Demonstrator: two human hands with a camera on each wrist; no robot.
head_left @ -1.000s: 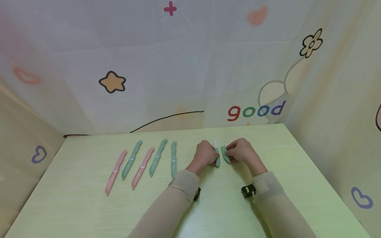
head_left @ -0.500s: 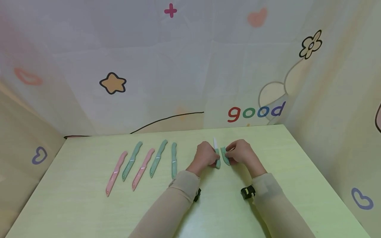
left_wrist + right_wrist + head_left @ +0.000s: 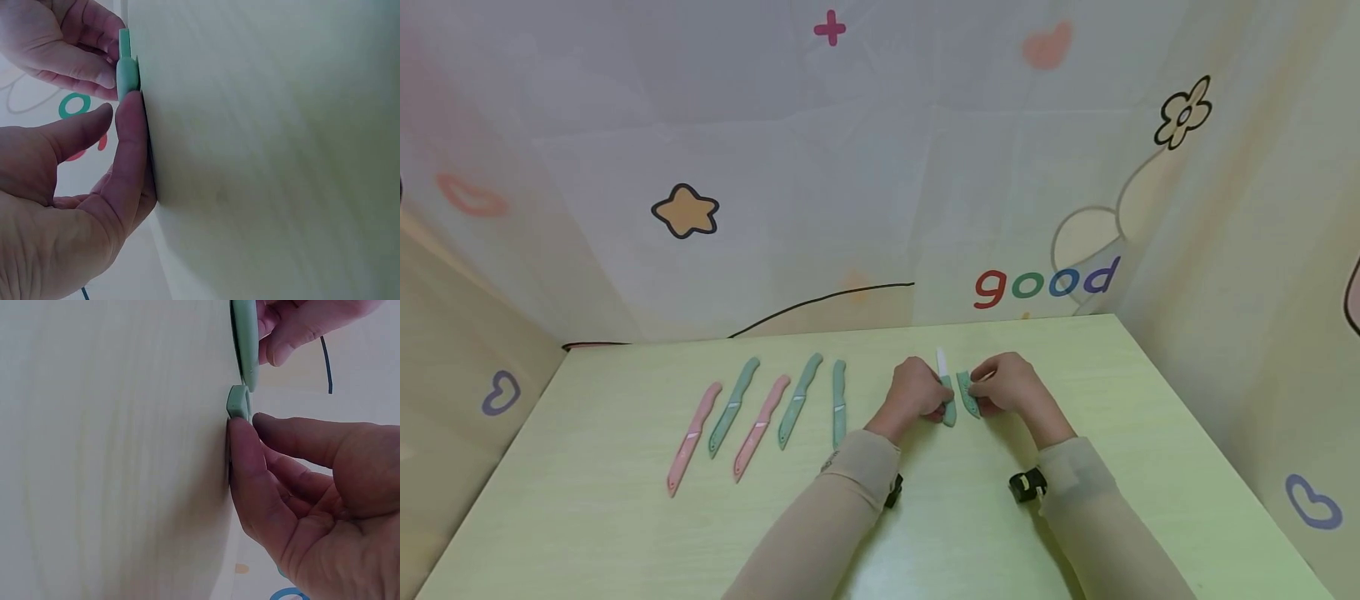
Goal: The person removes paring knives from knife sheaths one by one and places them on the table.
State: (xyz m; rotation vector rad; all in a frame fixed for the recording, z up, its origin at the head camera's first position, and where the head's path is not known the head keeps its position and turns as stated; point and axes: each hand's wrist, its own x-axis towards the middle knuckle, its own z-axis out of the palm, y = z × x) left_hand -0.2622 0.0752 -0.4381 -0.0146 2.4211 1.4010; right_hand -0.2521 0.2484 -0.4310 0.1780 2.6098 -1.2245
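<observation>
In the head view a green-handled knife (image 3: pixel 949 410) lies unsheathed, its pale blade pointing away. My left hand (image 3: pixel 916 387) is at its handle. From the left wrist, the index fingertip of that hand (image 3: pixel 87 181) touches the green handle (image 3: pixel 128 75), with the thumb slightly apart. Close by on the right lies a green knife sheath (image 3: pixel 967 393). My right hand (image 3: pixel 1009 382) has its fingertips at the sheath's right side. In the right wrist view, my right index fingertip meets the sheath (image 3: pixel 237 401), its thumb tip very near; whether they pinch it is unclear.
To the left, several sheathed knives lie in a row: a pink knife (image 3: pixel 692 440), a green knife (image 3: pixel 733 408), another pink knife (image 3: pixel 762 427), and more green ones, the nearest green knife (image 3: pixel 838 400) partly behind my left sleeve. A printed curtain (image 3: pixel 850 167) backs the table (image 3: pixel 587 533).
</observation>
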